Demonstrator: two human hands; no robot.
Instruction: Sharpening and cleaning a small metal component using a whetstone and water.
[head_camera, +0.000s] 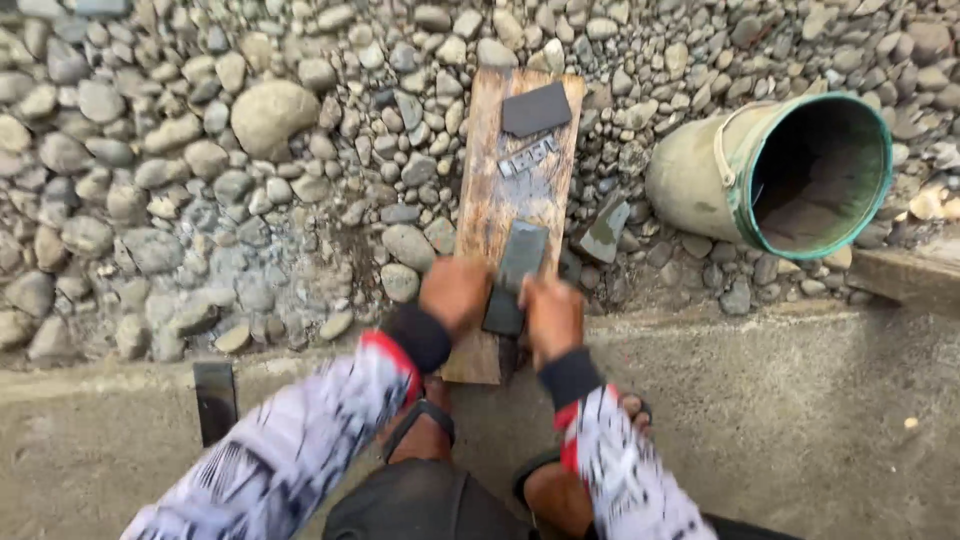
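- Left hand (455, 292) and right hand (551, 313), motion-blurred, fingers clamped on a dark flat blade (516, 275), its near end hidden.
- Blade's long axis runs along the wooden plank (500, 200), pointing away.

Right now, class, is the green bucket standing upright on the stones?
No, the green bucket lies on its side on the stones, its open mouth facing the camera.
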